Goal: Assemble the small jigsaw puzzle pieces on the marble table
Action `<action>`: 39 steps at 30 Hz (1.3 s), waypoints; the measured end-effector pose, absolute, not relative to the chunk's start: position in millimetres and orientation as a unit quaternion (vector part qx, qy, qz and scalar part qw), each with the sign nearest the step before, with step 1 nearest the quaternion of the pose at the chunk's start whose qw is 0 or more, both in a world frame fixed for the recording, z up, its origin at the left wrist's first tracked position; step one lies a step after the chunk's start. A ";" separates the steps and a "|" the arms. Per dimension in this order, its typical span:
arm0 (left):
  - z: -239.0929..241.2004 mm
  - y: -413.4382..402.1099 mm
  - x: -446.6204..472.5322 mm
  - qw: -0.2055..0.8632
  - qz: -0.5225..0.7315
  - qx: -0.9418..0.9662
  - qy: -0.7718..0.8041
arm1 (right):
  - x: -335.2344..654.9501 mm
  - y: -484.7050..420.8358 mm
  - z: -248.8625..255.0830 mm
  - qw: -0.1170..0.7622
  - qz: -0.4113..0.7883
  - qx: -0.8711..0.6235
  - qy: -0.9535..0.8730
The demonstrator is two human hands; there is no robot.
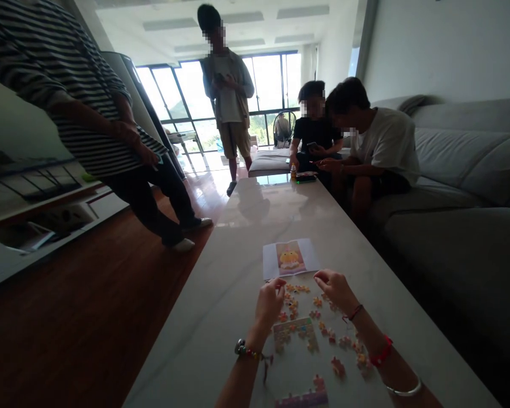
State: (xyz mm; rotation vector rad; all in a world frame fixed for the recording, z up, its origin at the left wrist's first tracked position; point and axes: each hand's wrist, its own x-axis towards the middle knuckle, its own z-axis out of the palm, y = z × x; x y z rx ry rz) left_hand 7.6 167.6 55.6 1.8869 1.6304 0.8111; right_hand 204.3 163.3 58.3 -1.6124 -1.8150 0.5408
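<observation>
My left hand (270,303) is over the white tabletop with its fingers drawn together, close to the lower edge of a paper sheet (270,262) that carries a printed yellow figure. Near that sheet's lower right corner, my right hand (336,290) has its fingers pinched. Whatever either hand holds is too small or hidden to tell. Between and below the hands lie several loose jigsaw pieces (338,367). A joined puzzle section (295,326) with a straight top edge sits below my left hand. Another joined section (301,399), purple-pink, is at the bottom of the view.
The long marble-look table (204,323) stretches away from me. At its far end stand a small bottle (293,171) and a dark flat object (306,178). Two people sit on the grey sofa (454,164) at right; two others stand left and beyond.
</observation>
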 end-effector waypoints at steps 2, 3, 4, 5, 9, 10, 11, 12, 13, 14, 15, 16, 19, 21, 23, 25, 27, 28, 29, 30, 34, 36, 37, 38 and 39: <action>57.8 168.8 8.1 0.257 0.302 0.693 0.602 | 204.7 165.1 58.6 0.323 0.203 -0.618 -0.688; 58.5 169.6 8.4 0.254 0.306 0.692 0.602 | 204.7 166.0 58.8 0.323 0.202 -0.617 -0.689; 58.9 170.5 8.5 0.252 0.309 0.693 0.601 | 204.8 166.9 59.2 0.324 0.199 -0.615 -0.690; 59.1 171.4 8.7 0.247 0.313 0.694 0.599 | 204.7 167.4 59.9 0.325 0.196 -0.613 -0.692; 58.6 167.0 8.4 0.226 0.319 0.709 0.587 | 203.1 159.7 64.4 0.321 0.188 -0.606 -0.704; 57.9 161.2 7.8 0.221 0.316 0.715 0.583 | 202.5 153.2 64.6 0.313 0.187 -0.604 -0.708; 56.6 152.9 6.8 0.217 0.311 0.721 0.579 | 201.7 144.6 63.8 0.302 0.188 -0.601 -0.715; 54.7 142.2 5.4 0.218 0.303 0.732 0.570 | 200.9 134.2 62.0 0.288 0.190 -0.599 -0.723; 52.2 129.9 3.5 0.217 0.298 0.743 0.559 | 200.0 122.4 58.9 0.269 0.196 -0.592 -0.734; 49.1 116.5 1.1 0.221 0.289 0.756 0.545 | 198.9 110.0 54.9 0.252 0.201 -0.589 -0.742; 45.7 102.8 -1.6 0.225 0.282 0.766 0.532 | 197.6 97.6 50.3 0.236 0.202 -0.592 -0.744; 42.4 89.3 -4.6 0.233 0.274 0.775 0.520 | 196.0 85.8 45.5 0.219 0.198 -0.600 -0.744; 35.1 55.0 -13.0 0.246 0.262 0.777 0.517 | 188.4 57.4 34.5 0.166 0.174 -0.625 -0.743; 33.1 40.8 -16.2 0.245 0.258 0.775 0.522 | 181.1 46.3 31.5 0.141 0.138 -0.645 -0.738; 32.6 36.2 -16.5 0.237 0.260 0.775 0.525 | 173.3 41.7 30.7 0.122 0.100 -0.665 -0.730; 33.0 40.6 -13.8 0.225 0.262 0.779 0.524 | 166.2 41.6 30.6 0.105 0.071 -0.685 -0.717; 34.1 51.1 -9.0 0.208 0.258 0.794 0.510 | 160.3 43.4 30.3 0.093 0.055 -0.705 -0.701; 34.8 57.5 -6.1 0.199 0.251 0.807 0.496 | 158.0 44.3 30.2 0.089 0.052 -0.713 -0.694; 35.4 63.9 -3.1 0.189 0.239 0.824 0.478 | 156.0 45.0 29.9 0.086 0.052 -0.718 -0.688; 36.0 70.1 0.0 0.179 0.223 0.842 0.458 | 154.3 45.5 29.6 0.084 0.053 -0.724 -0.683; 37.6 86.4 9.2 0.146 0.135 0.900 0.387 | 150.7 46.1 28.5 0.083 0.065 -0.736 -0.669; 37.8 89.6 10.9 0.137 0.103 0.913 0.370 | 150.6 46.2 27.8 0.089 0.070 -0.738 -0.666; 37.7 90.5 11.0 0.135 0.093 0.916 0.366 | 150.8 46.3 27.3 0.092 0.073 -0.738 -0.664; 37.5 91.1 10.9 0.134 0.086 0.918 0.363 | 151.1 46.5 26.7 0.093 0.076 -0.739 -0.662; 37.3 91.7 10.6 0.135 0.080 0.919 0.361 | 151.6 46.7 25.9 0.094 0.080 -0.740 -0.661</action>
